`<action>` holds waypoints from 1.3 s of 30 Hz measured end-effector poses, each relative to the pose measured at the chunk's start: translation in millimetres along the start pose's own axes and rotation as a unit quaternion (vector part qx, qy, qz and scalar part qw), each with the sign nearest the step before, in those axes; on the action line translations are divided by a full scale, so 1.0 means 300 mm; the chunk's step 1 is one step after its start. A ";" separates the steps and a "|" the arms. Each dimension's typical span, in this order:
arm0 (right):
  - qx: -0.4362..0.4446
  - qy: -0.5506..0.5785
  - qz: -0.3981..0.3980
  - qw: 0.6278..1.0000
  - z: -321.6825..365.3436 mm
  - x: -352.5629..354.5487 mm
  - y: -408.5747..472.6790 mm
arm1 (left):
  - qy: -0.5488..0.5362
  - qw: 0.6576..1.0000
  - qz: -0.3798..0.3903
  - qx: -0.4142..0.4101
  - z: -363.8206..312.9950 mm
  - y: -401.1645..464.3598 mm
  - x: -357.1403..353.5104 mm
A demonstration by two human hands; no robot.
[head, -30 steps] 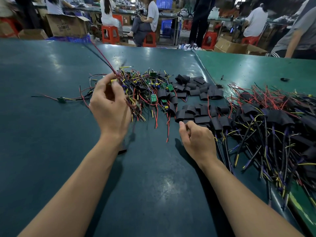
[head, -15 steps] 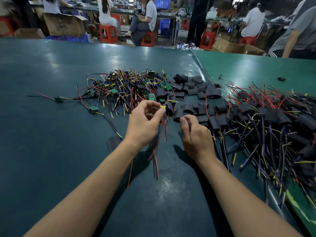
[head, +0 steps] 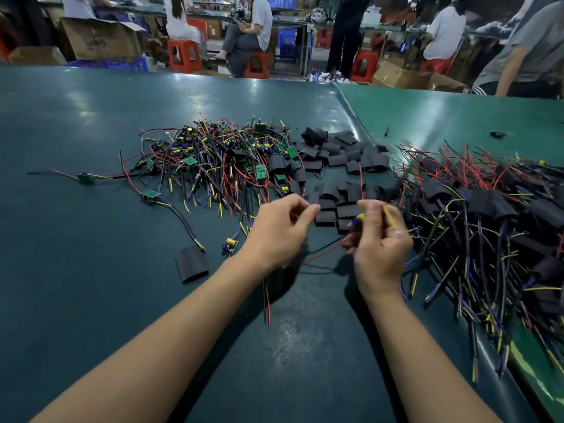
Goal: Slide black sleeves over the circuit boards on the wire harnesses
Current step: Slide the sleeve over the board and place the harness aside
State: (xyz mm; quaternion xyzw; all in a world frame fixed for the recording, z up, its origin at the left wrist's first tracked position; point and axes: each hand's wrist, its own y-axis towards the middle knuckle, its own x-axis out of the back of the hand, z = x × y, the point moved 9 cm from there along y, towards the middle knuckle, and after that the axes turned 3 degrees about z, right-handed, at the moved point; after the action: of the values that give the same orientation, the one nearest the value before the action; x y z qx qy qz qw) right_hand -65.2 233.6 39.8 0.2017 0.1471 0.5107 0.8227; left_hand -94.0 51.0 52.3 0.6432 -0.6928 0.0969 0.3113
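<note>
My left hand (head: 279, 233) and my right hand (head: 380, 242) are raised close together over the green table (head: 91, 300). Between them they hold one wire harness (head: 325, 254). My right hand grips the end with a yellow and blue part. My left hand has its fingers curled on the red and black wires, which hang below it. Behind lie a heap of bare harnesses with green circuit boards (head: 229, 160) and several loose black sleeves (head: 341, 166). A pile of sleeved harnesses (head: 488, 215) lies at the right.
One black sleeve (head: 192, 264) lies alone at the left front, with stray harnesses (head: 87, 177) beyond it. A seam (head: 351, 114) joins a lighter green table at the right. People sit on red stools (head: 183, 58) past the far edge, near cardboard boxes (head: 100, 39).
My left hand brought a harness from the left heap to the middle. My right hand lifted off the loose sleeves and took hold of the harness's end.
</note>
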 end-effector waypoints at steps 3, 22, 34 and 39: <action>-0.063 0.091 -0.072 0.991 -0.034 0.063 0.024 | 0.150 0.987 0.041 -0.047 -0.017 0.096 -0.033; -0.109 0.168 -0.013 0.980 0.002 0.025 0.028 | 0.241 0.967 0.072 0.045 0.080 0.037 0.028; -0.160 0.222 0.017 0.962 -0.020 -0.030 0.024 | -0.057 0.981 -0.156 -0.103 0.121 -0.151 0.256; -0.160 0.224 0.014 0.961 -0.028 -0.025 0.027 | -0.049 0.987 -0.118 -0.095 0.144 -0.141 0.221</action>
State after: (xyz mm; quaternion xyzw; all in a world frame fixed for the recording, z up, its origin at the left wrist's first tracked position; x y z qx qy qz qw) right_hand -78.6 231.7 36.6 -0.0505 0.2413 0.5714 0.7828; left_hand -65.4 -33.8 44.0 0.6919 -0.6324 -0.0389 0.3462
